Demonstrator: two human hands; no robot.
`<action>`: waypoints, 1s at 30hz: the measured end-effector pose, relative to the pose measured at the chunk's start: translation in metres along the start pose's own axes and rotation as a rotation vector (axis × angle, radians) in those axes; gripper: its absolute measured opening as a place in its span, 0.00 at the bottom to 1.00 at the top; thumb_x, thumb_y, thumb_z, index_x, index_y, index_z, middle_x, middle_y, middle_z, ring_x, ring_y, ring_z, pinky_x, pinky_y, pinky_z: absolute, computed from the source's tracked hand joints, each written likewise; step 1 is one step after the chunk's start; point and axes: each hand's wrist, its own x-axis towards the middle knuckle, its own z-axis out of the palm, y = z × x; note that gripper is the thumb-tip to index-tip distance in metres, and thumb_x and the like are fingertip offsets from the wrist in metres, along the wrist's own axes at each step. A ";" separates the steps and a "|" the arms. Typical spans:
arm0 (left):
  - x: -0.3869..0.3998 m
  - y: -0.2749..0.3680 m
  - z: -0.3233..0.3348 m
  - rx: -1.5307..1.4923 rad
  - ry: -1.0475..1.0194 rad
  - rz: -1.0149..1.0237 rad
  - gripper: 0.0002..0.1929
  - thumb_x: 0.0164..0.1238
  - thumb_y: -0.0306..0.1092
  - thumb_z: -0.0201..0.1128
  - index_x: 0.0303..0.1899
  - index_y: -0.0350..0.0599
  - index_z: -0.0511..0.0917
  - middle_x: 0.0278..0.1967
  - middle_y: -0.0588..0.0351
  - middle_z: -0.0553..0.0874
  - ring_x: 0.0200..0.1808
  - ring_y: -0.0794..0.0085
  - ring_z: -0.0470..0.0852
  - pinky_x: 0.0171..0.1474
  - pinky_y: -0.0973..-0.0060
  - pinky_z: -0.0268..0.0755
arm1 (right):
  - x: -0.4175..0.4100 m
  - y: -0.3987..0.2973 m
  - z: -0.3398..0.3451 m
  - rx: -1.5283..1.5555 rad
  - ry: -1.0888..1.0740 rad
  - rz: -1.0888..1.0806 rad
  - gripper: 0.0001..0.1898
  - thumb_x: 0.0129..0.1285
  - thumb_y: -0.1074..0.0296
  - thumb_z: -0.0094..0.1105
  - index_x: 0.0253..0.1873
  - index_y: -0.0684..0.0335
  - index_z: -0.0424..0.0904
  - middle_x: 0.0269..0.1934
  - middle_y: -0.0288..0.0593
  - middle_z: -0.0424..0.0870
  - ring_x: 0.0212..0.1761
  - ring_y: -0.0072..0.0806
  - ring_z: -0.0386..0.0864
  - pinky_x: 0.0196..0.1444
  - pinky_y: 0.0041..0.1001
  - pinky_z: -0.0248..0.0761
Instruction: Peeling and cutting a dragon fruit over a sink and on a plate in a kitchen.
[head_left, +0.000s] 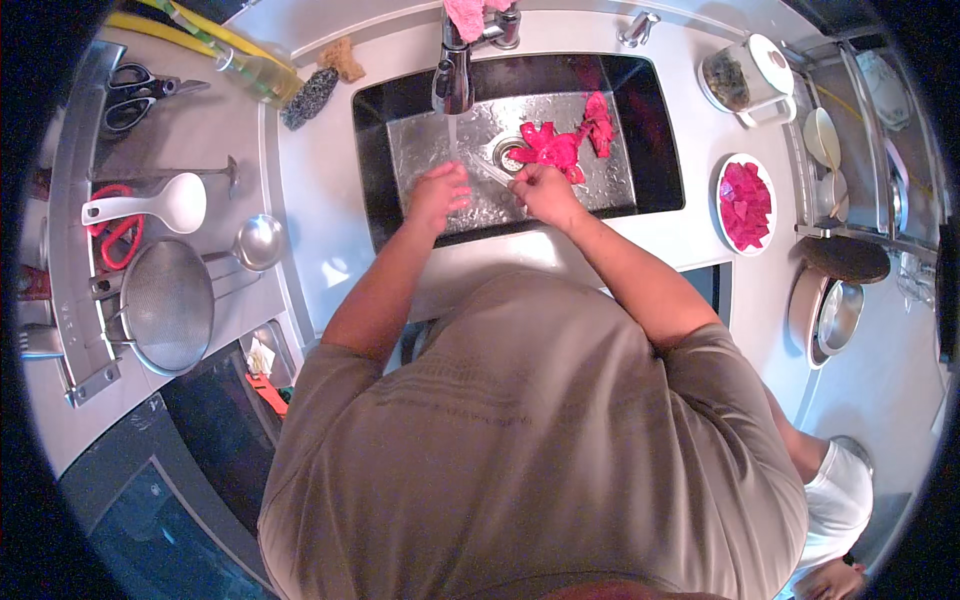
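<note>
Water runs from the chrome faucet (453, 79) into the steel sink (420, 180). My left hand (437, 196) is at the stream, its fingers a little apart and nothing seen in it. In my right hand (546, 193) is a slim, pale utensil (491, 169), apparently a knife, its far end pointing up and left towards the water. Bright pink fruit peels (555, 150), which look like dragon fruit skin, lie beside the drain (511, 154) just beyond my right hand. Another peel (598, 124) rests farther right in the sink.
Right of the sink stands a white plate (718, 202) of magenta fruit pieces (745, 206), with a lidded pot (757, 71) behind it. A bottle (259, 75) and scrubber (311, 97) sit at back left. A strainer (169, 307) hangs left. Another person (840, 495) is at lower right.
</note>
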 end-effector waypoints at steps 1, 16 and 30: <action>-0.004 -0.001 0.003 0.001 -0.049 -0.028 0.27 0.71 0.42 0.68 0.66 0.42 0.73 0.54 0.50 0.84 0.51 0.60 0.85 0.52 0.61 0.81 | -0.001 -0.002 0.000 -0.002 -0.006 0.010 0.12 0.60 0.61 0.65 0.38 0.66 0.85 0.29 0.59 0.85 0.34 0.49 0.86 0.43 0.41 0.77; -0.019 0.007 0.029 0.000 -0.075 0.035 0.19 0.69 0.41 0.70 0.53 0.39 0.78 0.45 0.51 0.87 0.46 0.64 0.87 0.50 0.65 0.81 | -0.015 -0.001 -0.005 0.043 -0.009 -0.010 0.11 0.62 0.63 0.65 0.38 0.66 0.85 0.26 0.49 0.85 0.27 0.35 0.84 0.35 0.35 0.76; -0.023 0.008 0.029 -0.013 -0.044 0.046 0.18 0.74 0.37 0.63 0.58 0.36 0.75 0.45 0.48 0.87 0.46 0.62 0.87 0.48 0.65 0.82 | -0.020 -0.002 -0.005 -0.009 -0.001 -0.056 0.10 0.63 0.63 0.65 0.39 0.65 0.84 0.27 0.50 0.86 0.30 0.38 0.84 0.39 0.36 0.77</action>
